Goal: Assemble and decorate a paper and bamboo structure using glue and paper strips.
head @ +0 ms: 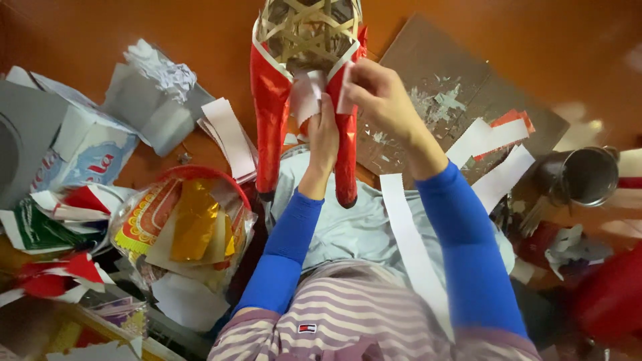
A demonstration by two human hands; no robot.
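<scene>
Head view: A woven bamboo frame [307, 30] stands at the top middle of the picture, and two long red paper-covered legs [271, 113] run from it down toward the person's lap. Their long axis goes from far to near, almost straight along the line of sight. A small pale piece of paper [306, 93] sits in the gap between the two legs, just under the open bamboo weave.

The right hand [378, 90] is closed in a pinch on the upper edge of this paper, against the inner side of the right red leg. The left hand [324, 137] comes from below, with its fingers pressed on the lower part of the same paper; it looks closed on it, though the fingertips are partly hidden. So the paper lies above the left hand and to the left of the right hand. The two hands are almost touching, the right a little farther from the body.

A long white strip [414, 254] lies over the lap by the right forearm. To the left is a red-rimmed basket [200, 177] with gold and yellow foil sheets. To the right, a metal cup [585, 175] stands on the orange floor [134, 20], next to a brown cardboard sheet [461, 87] with paper scraps.
</scene>
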